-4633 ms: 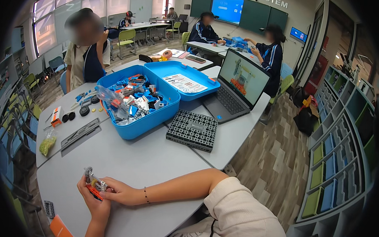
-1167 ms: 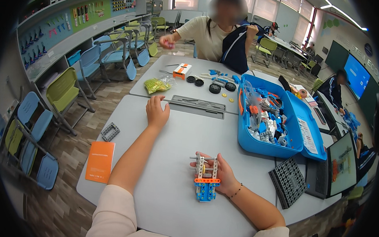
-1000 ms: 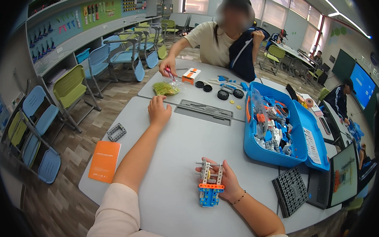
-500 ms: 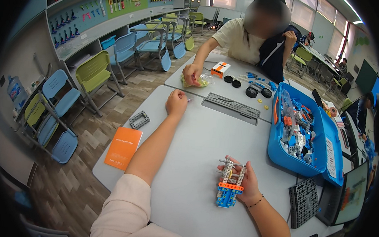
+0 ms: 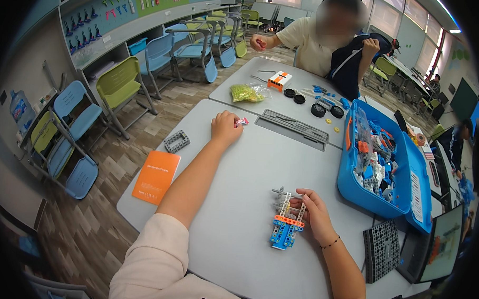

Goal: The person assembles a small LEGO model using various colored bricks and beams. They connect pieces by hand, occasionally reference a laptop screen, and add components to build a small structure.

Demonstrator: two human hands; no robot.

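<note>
My left hand (image 5: 226,128) is on the far left part of the table, its fingers closed over a small pink-and-white wrapped packet (image 5: 242,121) that pokes out beside them. My right hand (image 5: 313,209) grips a building-block model (image 5: 286,226) from its right side, near the front of the table. The model has a blue lower end, an orange cross beam, white perforated beams and grey axles with gears at the far end. The right thumb lies along the upper edge, and the other fingers are partly hidden behind the beams.
A blue parts case (image 5: 372,191) stands open at the right, beside a grey perforated block (image 5: 381,253) and a laptop (image 5: 441,243). An orange booklet (image 5: 157,177) and grey frame (image 5: 177,141) lie left. Beyond are a green-filled bag (image 5: 246,93), black wheels (image 5: 318,110) and a co-worker (image 5: 306,51).
The co-worker's hand has lifted off the green-filled bag and swung back, holding something small and red. The pink packet now shows at my left hand. My right fingers have shifted on the model.
</note>
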